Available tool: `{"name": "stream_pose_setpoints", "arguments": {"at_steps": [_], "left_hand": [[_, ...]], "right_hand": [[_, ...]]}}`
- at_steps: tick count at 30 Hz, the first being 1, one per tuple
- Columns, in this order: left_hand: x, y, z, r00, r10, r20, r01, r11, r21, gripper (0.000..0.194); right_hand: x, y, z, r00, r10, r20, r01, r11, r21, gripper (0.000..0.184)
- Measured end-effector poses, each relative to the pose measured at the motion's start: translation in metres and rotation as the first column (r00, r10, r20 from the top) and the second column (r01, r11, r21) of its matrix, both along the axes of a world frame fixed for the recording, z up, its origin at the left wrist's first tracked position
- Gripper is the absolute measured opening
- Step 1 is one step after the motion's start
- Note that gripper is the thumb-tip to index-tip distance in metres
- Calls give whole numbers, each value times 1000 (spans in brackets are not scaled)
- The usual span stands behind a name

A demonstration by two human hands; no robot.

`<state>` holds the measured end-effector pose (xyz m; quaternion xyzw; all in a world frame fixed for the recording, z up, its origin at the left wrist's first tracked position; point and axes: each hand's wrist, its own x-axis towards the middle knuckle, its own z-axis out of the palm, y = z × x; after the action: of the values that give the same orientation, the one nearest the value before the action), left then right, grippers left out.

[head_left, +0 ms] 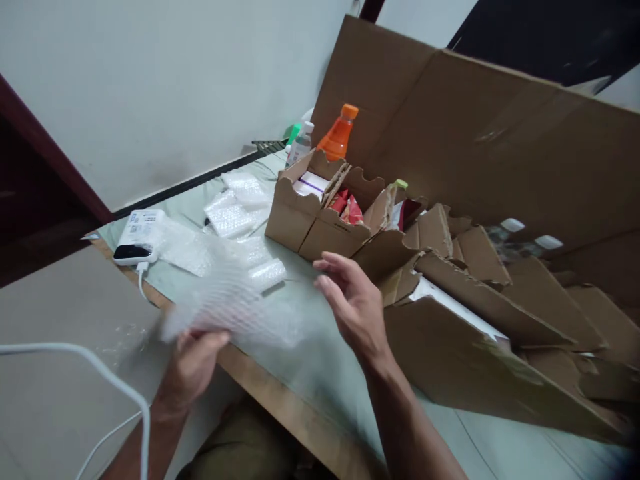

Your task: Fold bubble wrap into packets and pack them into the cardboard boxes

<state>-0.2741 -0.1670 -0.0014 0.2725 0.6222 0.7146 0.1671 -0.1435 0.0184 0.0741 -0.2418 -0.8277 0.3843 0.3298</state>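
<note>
Near the table's front edge, my left hand [197, 363] pinches a clear sheet of bubble wrap [227, 303], which is blurred by motion. The wrap spreads out over the table to the right of that hand. My right hand [353, 303] is raised over the table in front of the cardboard boxes, thumb and fingers apart, with nothing in it. Several folded bubble wrap pieces [235, 213] lie behind the held sheet. Small cardboard boxes [295, 223] stand just beyond my right hand, holding a white packet [311, 185] and red packets [347, 208].
A white power bank [137, 233] with a plugged-in cable sits at the table's left edge. Behind the boxes stand an orange bottle [340, 133] and a clear bottle [301, 143]. A tall cardboard panel [450, 127] rises at the back. A white cable [100, 377] crosses the lower left.
</note>
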Motion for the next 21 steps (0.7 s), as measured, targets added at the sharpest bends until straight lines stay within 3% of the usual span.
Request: {"name": "stream_pose_setpoints", "arguments": {"at_steps": [2,4,7,10,14,17,21], "left_hand": [[-16,-11,-2,956,-21,294,-14,993,117,18],[-28,-20,-1,876,-57,478,-33,984,177,16],[-37,-27,3,815,-9,579,-124,974,189,17],[-41,-28,9,798,79,598,-221,961,167,14],[-45,-23,16,811,141,568,-254,959,125,21],[-50,-13,21,844,102,527,-198,972,128,20],[-70,8,31,836,35,548,-158,971,178,4]], "right_hand": [[-28,25,-20,983,-30,182,30,1000,2,38],[-54,39,-39,952,-1,306,5,1000,-11,47],[-68,40,-52,968,46,248,-39,999,-30,29],[-43,34,-46,1000,10,23,-9,999,-43,14],[14,29,-45,988,-48,-145,16,976,-218,14],[44,20,-60,969,-104,-222,13,926,-377,20],[70,-1,-74,931,-154,-330,-40,858,-512,24]]}}
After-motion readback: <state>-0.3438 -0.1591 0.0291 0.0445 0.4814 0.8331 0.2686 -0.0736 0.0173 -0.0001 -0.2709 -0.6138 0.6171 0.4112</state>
